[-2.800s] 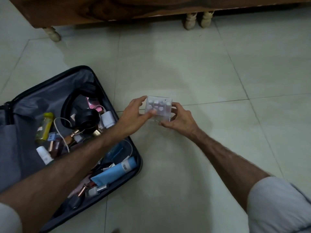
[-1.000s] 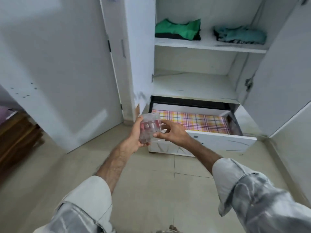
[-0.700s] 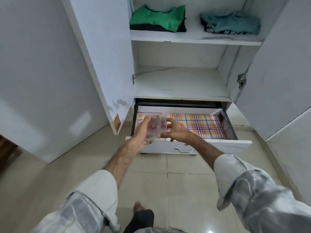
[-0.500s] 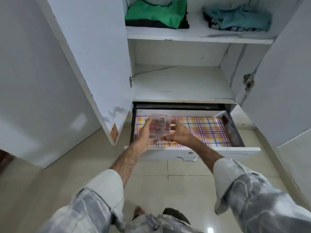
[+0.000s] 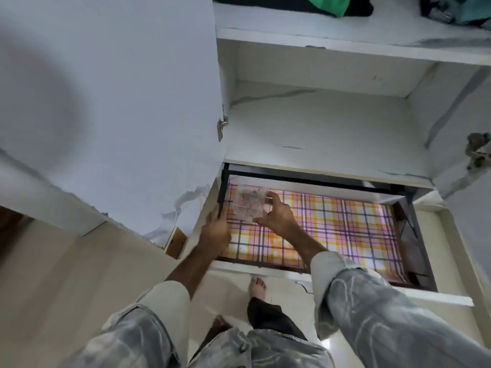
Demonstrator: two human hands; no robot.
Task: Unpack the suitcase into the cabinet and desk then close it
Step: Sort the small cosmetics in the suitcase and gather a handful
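A small clear plastic box (image 5: pixel 248 204) with little pale items inside is low over the far left corner of the open drawer (image 5: pixel 332 280), which is lined with checked pink and yellow paper. My right hand (image 5: pixel 276 216) grips the box from the right, fingers curled round its edge. On the box's left side is my left hand (image 5: pixel 216 227), over the drawer's left rail; whether it touches the box I cannot tell. The suitcase is out of view.
The white cabinet (image 5: pixel 318 123) stands open, its left door (image 5: pixel 119 102) swung out beside my left arm. Folded green clothes (image 5: pixel 334 4) lie on the top shelf. My bare foot (image 5: pixel 257 286) stands on the tiled floor before the drawer front.
I carried the box from the suitcase to the cabinet. In the last half second both hands lowered it into the drawer's far left corner and the view tipped down.
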